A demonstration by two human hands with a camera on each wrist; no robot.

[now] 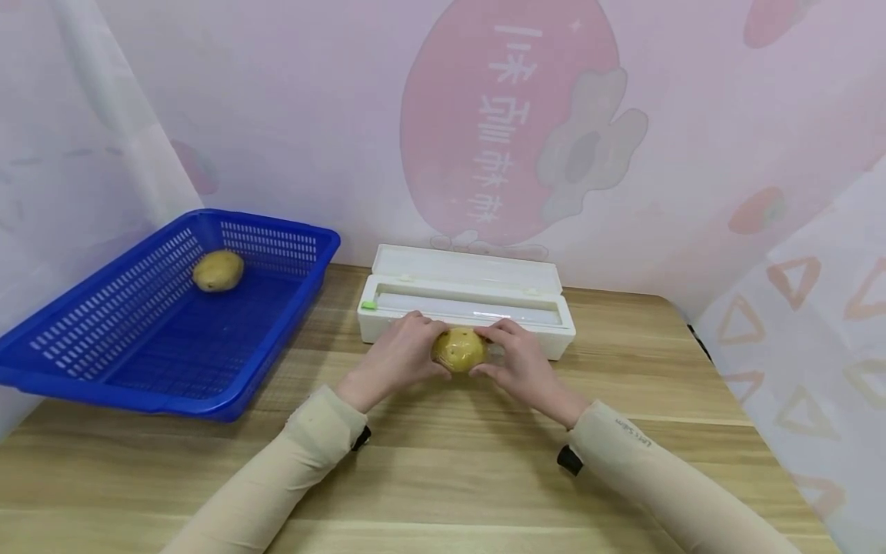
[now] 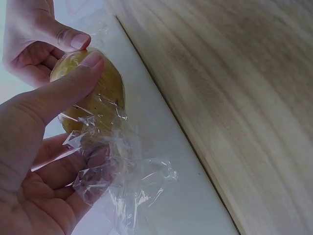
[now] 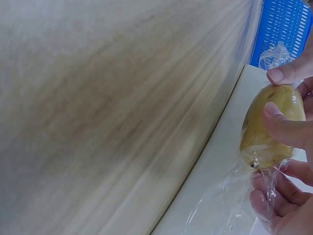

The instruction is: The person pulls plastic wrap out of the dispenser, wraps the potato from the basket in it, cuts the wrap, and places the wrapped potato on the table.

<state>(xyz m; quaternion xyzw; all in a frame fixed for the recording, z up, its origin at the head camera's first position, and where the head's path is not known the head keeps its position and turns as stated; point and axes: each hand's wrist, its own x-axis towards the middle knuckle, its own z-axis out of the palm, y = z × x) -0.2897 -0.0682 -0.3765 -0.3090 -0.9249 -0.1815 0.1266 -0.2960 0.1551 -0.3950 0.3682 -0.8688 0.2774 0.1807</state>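
Centre of head frame: potato (image 1: pixel 460 349) held btwn both hands, film loose

Loose film (image 2: pixel 144 183) trails off its ends, so I reckon a tail could catch on the box (image 1: pixel 554 344) just behind, or the wrap peel back if one hand quit early. Slick film + weak pinch might also let the potato slip. Can't tell if it touches the box.

Pose: arms angle in from lower L & lower R of frame. I see L hand (image 1: pixel 404 348) and R hand (image 1: pixel 524 365) each grasping one end, thumbs near side, fingers curled far side.
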